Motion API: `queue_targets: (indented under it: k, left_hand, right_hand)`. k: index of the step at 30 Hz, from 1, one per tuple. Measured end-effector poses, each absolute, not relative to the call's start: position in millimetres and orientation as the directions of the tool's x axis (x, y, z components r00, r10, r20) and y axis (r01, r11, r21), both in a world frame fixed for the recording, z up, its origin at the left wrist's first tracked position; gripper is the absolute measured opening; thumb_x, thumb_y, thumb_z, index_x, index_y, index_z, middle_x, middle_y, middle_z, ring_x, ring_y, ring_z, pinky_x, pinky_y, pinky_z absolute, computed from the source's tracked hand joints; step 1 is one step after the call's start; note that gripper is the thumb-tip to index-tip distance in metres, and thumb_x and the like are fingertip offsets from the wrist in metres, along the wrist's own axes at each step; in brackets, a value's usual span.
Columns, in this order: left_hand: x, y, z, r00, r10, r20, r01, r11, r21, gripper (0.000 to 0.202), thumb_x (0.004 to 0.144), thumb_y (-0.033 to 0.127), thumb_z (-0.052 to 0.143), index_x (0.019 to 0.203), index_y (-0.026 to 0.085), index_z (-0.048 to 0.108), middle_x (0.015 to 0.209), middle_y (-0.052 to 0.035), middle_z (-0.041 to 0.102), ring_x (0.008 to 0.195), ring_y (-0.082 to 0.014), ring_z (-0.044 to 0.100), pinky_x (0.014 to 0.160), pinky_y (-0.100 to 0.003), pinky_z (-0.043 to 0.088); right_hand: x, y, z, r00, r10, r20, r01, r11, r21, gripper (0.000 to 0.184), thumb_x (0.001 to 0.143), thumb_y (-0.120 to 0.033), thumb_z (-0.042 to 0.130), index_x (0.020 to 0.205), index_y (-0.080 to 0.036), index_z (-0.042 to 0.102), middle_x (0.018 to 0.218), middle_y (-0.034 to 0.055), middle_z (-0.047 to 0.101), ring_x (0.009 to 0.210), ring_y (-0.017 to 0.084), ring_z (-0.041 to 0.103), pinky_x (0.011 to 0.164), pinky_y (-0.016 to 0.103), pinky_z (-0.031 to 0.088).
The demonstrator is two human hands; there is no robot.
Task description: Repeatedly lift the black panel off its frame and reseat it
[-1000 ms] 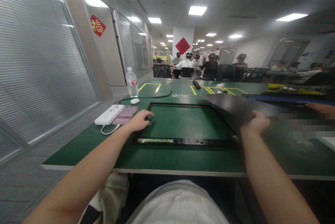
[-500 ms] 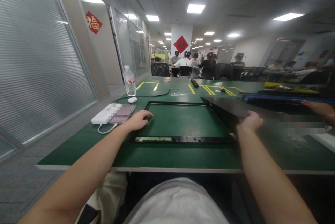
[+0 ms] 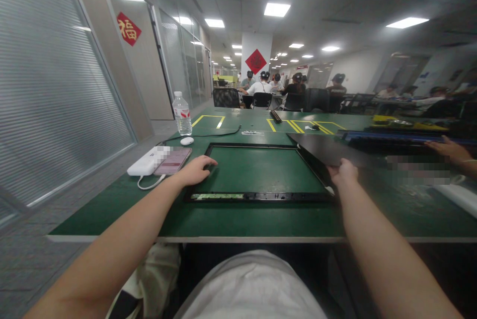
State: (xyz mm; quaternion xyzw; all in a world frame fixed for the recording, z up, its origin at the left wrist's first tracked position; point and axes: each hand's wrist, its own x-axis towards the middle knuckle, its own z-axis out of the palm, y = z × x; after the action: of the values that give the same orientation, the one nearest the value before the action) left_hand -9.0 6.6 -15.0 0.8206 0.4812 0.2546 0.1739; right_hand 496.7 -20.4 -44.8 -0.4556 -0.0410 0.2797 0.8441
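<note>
So the left hand is lying on the left rail of a black frame. Its fingers are loosely bent over the rail and not closed around anything, more a relaxed press than a grab. The frame lies flat on the green table, stretching from that hand across to the other one, and you can see the green mat through its open middle. The right hand is clamped on the near edge of a dark panel. That's a thin black sheet running away from the fingers toward the far right, and its left corner hangs over the frame's right rail. It looks lifted at a shallow slant rather than lying flat, but I can't tell whether the far end touches the table. Just outside the left hand, on the side away from the frame, there's a phone with a white power bank right against it, and a white cable loops out of that toward the person. Further out past that hand stands a water bottle with a small white oval thing in front of it. Beyond the right hand, past the panel's far side, a co-worker's hand rests near a blue-edged tray thing, well apart from the grip. More people are seated way at the back.
</note>
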Motion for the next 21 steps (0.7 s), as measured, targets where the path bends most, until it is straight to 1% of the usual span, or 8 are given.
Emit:
queue_targets:
  k: [4, 8, 14, 18, 21]
  left_hand:
    - [-8.6, 6.9, -14.8, 0.406, 0.879, 0.249, 0.692, -0.474, 0.544, 0.043, 0.058, 0.019, 0.059, 0.095, 0.024, 0.079, 0.116, -0.0102, 0.076, 0.116, -0.0353, 0.067, 0.111, -0.045, 0.046]
    - [-9.0, 7.6, -14.9, 0.421, 0.871, 0.253, 0.684, -0.488, 0.543, 0.043, 0.058, 0.019, 0.059, 0.095, 0.023, 0.079, 0.116, -0.0113, 0.076, 0.116, -0.0355, 0.066, 0.111, -0.046, 0.046]
    - [-9.6, 8.0, -14.9, 0.421, 0.874, 0.243, 0.695, -0.483, 0.533, 0.046, 0.057, 0.018, 0.058, 0.097, 0.023, 0.079, 0.117, -0.0095, 0.076, 0.118, -0.0338, 0.066, 0.113, -0.045, 0.044]
    - [-10.4, 6.0, -14.0, 0.413, 0.877, 0.245, 0.694, -0.478, 0.539, 0.049, 0.056, 0.015, 0.056, 0.099, 0.024, 0.079, 0.119, -0.0094, 0.075, 0.119, -0.0330, 0.065, 0.114, -0.044, 0.043]
    - [-11.0, 5.1, -13.5, 0.419, 0.873, 0.248, 0.691, -0.484, 0.536, 0.051, 0.055, 0.013, 0.056, 0.100, 0.024, 0.079, 0.119, -0.0097, 0.075, 0.119, -0.0334, 0.065, 0.113, -0.045, 0.044]
  right_hand:
    - [497.9, -20.1, -48.1, 0.730, 0.640, -0.240, -0.553, 0.347, -0.758, 0.020, 0.095, -0.009, 0.046, 0.108, -0.020, 0.056, 0.096, 0.0024, 0.068, 0.072, 0.013, 0.069, 0.063, 0.030, 0.064]
    - [501.0, -19.6, -48.6, 0.671, 0.701, -0.240, -0.599, 0.323, -0.732, 0.026, 0.100, -0.011, 0.038, 0.113, -0.018, 0.060, 0.095, 0.0054, 0.071, 0.073, 0.015, 0.070, 0.062, 0.030, 0.065]
    - [502.8, -19.6, -47.6, 0.637, 0.731, -0.245, -0.620, 0.298, -0.726, 0.027, 0.102, -0.014, 0.038, 0.115, -0.018, 0.062, 0.098, 0.0062, 0.072, 0.071, 0.014, 0.069, 0.062, 0.026, 0.064]
    - [504.1, -19.1, -48.1, 0.636, 0.721, -0.274, -0.621, 0.269, -0.736, 0.023, 0.101, -0.015, 0.042, 0.114, -0.018, 0.061, 0.092, 0.0056, 0.070, 0.072, 0.015, 0.069, 0.063, 0.028, 0.064]
    - [504.2, -19.8, -47.2, 0.638, 0.714, -0.288, -0.620, 0.256, -0.741, 0.020, 0.100, -0.013, 0.044, 0.109, -0.018, 0.060, 0.087, 0.0040, 0.069, 0.072, 0.015, 0.069, 0.063, 0.028, 0.065]
